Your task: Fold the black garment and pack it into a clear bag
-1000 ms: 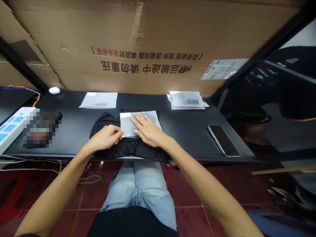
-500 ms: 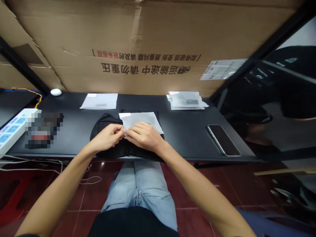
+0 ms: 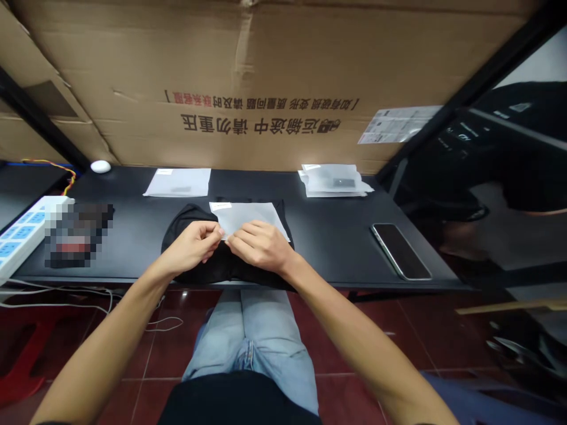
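Observation:
A frosted white plastic bag (image 3: 248,213) with a small label at its far left corner lies over a black cloth item (image 3: 188,221) near the table's front edge. My left hand (image 3: 198,241) is closed in a pinch at the bag's near left corner. Close beside it, my right hand (image 3: 262,245) has its fingers curled on the bag's near edge, gripping it. The fingertips of both hands nearly meet. My right hand covers part of the bag's near side, and both forearms cross over the black cloth.
On the black table (image 3: 330,248) lie a flat white bag (image 3: 179,182), a small stack of similar bags (image 3: 334,180), a phone (image 3: 401,251) and a white oval object (image 3: 100,166). A power strip (image 3: 29,224) stands at the left. Cardboard (image 3: 266,53) walls the back.
The bag has shifted slightly to the left. My right hand's fingers are more curled, and its fingertips sit slightly farther from my left hand's.

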A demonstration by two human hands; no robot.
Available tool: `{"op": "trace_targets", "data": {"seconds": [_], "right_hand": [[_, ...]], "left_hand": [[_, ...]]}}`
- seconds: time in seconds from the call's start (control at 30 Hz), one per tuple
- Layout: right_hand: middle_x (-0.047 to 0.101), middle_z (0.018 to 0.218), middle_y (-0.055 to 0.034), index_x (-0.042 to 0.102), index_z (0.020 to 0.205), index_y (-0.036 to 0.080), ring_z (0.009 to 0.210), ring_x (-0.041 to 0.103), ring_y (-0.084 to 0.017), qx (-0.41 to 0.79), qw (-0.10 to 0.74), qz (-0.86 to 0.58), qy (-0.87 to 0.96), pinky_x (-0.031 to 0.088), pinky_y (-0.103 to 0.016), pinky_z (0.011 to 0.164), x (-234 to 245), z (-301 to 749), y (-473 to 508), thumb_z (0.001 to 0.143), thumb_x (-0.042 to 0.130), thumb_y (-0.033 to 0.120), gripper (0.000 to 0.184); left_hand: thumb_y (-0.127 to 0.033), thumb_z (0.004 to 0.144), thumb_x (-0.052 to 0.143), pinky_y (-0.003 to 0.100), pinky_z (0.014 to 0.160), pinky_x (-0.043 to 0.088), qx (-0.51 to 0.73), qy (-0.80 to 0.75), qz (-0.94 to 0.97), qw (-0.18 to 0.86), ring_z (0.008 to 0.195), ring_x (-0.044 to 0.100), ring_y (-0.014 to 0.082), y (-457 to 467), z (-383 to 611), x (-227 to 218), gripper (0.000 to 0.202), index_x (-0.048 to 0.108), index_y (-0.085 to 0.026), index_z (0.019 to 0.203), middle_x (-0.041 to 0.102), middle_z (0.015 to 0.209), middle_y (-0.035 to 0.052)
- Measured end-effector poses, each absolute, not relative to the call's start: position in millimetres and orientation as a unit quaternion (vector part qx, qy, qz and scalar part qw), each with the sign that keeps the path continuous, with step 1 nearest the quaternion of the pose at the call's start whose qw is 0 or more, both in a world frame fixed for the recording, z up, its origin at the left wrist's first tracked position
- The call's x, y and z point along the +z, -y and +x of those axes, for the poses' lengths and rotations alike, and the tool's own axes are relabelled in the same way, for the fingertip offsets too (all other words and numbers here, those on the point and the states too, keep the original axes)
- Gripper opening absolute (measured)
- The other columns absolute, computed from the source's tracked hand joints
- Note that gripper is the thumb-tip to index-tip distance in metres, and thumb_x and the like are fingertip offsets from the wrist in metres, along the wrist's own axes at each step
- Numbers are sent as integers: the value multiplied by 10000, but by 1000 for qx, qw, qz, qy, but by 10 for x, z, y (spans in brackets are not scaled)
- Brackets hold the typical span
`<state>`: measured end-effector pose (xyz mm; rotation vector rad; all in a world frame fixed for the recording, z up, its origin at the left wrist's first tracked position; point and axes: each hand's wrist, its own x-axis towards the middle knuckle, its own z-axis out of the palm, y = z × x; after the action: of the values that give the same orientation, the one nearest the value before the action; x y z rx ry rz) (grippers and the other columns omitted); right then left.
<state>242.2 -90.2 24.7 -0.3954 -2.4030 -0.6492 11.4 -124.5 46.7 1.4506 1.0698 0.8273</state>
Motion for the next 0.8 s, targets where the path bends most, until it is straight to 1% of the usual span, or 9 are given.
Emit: {"op": "trace_targets", "data": {"seconds": [0.2,0.33,0.43,0.53,0.67,0.8], "right_hand": [[721,822,-18,696,921,200,786,602,-187,-229,304,-158,911,465,-352,727,218,2473,900,1108,629,196,199],[753,863,-21,712,987,190,814,637,-187,-225,310,-158,910,489,-343,733,227,2515,902,1101,646,189,132],[770,896,-35,722,1009,195,851,665,-198,-208,304,-164,915,510,-350,753,217,2554,908,1098,649,188,116],[780,911,-45,730,990,198,874,689,-203,-193,306,-171,916,534,-355,791,201,2592,916,1101,643,192,140],[794,929,-43,736,958,210,892,707,-200,-189,302,-183,916,557,-351,806,206,2638,931,1119,605,200,207],[810,940,-41,750,967,217,914,727,-198,-184,316,-192,911,576,-348,830,232,2690,946,1108,614,187,198]], "left_hand": [[-522,1049,648,202,466,363,360,-456,604,545,491,345,67,1250,59,480,486,460,-214,724,387,612,-66],[-508,1042,661,203,460,358,368,-458,594,550,482,341,66,1256,47,498,490,447,-216,712,370,602,-71],[-488,1023,694,205,462,362,371,-457,588,555,481,344,67,1262,33,507,480,447,-217,713,372,597,-74],[-482,1016,707,205,464,364,369,-458,587,556,482,344,66,1265,17,509,477,446,-218,715,377,597,-74],[-488,1028,677,206,461,365,363,-467,593,547,477,349,66,1257,0,503,471,449,-219,716,385,593,-71],[-491,1041,649,203,459,365,363,-467,596,544,470,352,66,1251,-12,502,468,445,-221,717,383,594,-72]]}}
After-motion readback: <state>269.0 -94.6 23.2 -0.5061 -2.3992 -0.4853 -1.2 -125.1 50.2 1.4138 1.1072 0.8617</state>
